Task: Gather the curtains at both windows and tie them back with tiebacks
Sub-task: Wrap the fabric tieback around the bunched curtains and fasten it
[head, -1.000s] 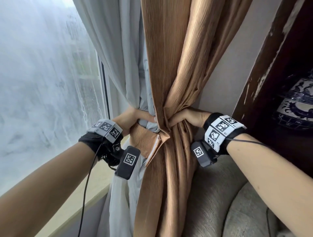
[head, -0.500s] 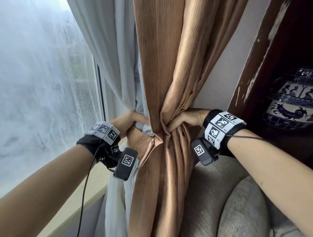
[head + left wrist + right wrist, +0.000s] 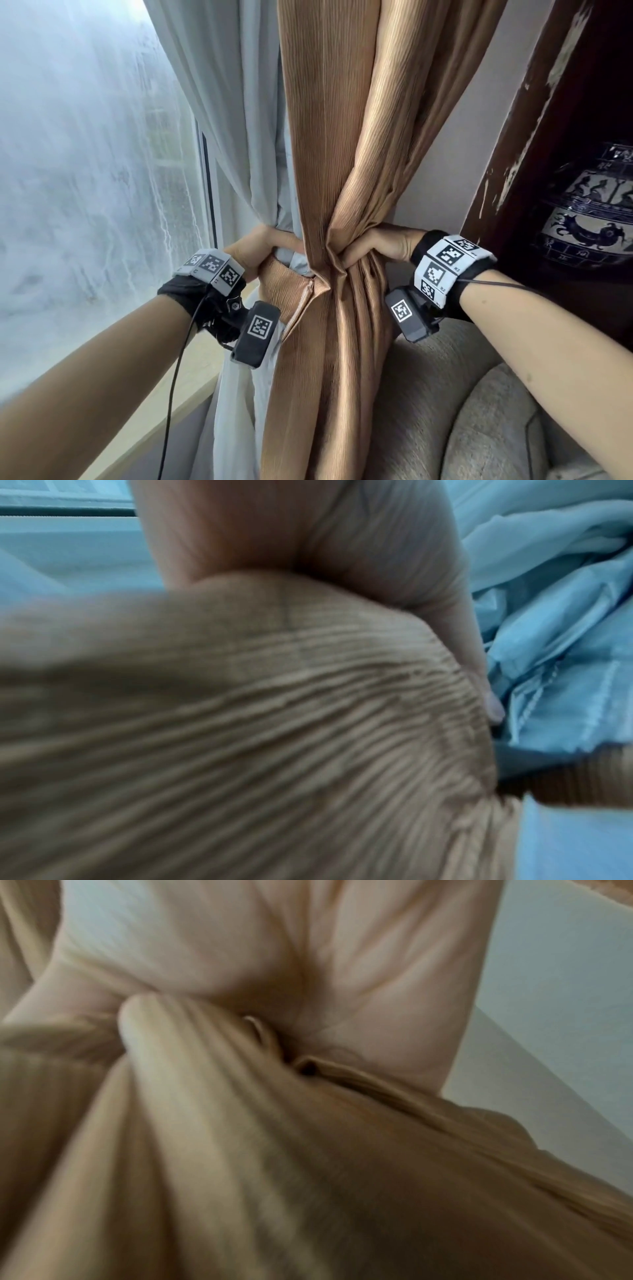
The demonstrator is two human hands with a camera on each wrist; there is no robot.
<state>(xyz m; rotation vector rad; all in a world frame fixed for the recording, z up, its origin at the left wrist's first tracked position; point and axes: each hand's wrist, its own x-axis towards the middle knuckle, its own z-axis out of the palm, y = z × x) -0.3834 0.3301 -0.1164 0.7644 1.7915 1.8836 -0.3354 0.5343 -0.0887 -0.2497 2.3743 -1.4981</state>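
Observation:
A gold ribbed curtain [image 3: 342, 137] hangs gathered into a narrow waist, with a pale blue sheer curtain [image 3: 239, 120] bunched behind it on the left. A gold ribbed tieback band [image 3: 284, 291] runs from the left side to the waist. My left hand [image 3: 263, 250] grips that band against the sheer. In the left wrist view the band [image 3: 274, 723] fills the frame below the hand [image 3: 308, 547]. My right hand [image 3: 373, 245] grips the gathered gold folds at the waist from the right, its fingers [image 3: 274, 961] curled on the gold curtain [image 3: 240, 1150]. Whether it also holds the band's other end is hidden.
The window pane [image 3: 85, 171] and its sill [image 3: 164, 404] are on the left. A grey padded armchair [image 3: 462, 394] stands close below my right arm. A dark wooden cabinet [image 3: 548, 120] holding a blue-and-white vase [image 3: 589, 212] stands at the right, and a pale wall [image 3: 445, 154] lies behind the curtain.
Both hands keep the same grips at the curtain's waist. Only the view has shifted a little.

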